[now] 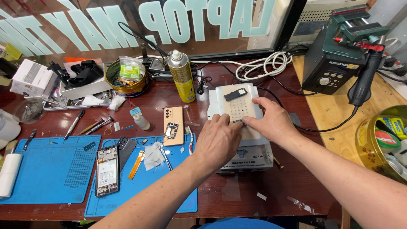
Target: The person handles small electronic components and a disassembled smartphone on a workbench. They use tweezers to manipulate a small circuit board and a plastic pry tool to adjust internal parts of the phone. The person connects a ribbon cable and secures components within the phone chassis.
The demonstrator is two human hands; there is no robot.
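Your left hand (218, 142) and right hand (271, 121) pressed closed fingertips on a small dark part (238, 122) lying on the grey square heating plate (235, 111), while the opened black phone (107, 170) waited unassembled on the blue mat (127, 199).

Bright even light, sharp, edges curved

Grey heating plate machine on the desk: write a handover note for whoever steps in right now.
Left hand: resting on the white pad of the grey heating plate machine, fingertips at a small dark part.
Right hand: pinching that same part from the other side.
Small black rectangular piece lies at the pad's far end.
Done: opened black phone lies on the blue silicone mat; orange phone back cover lies nearby.
Left: small part not yet lifted off the pad.
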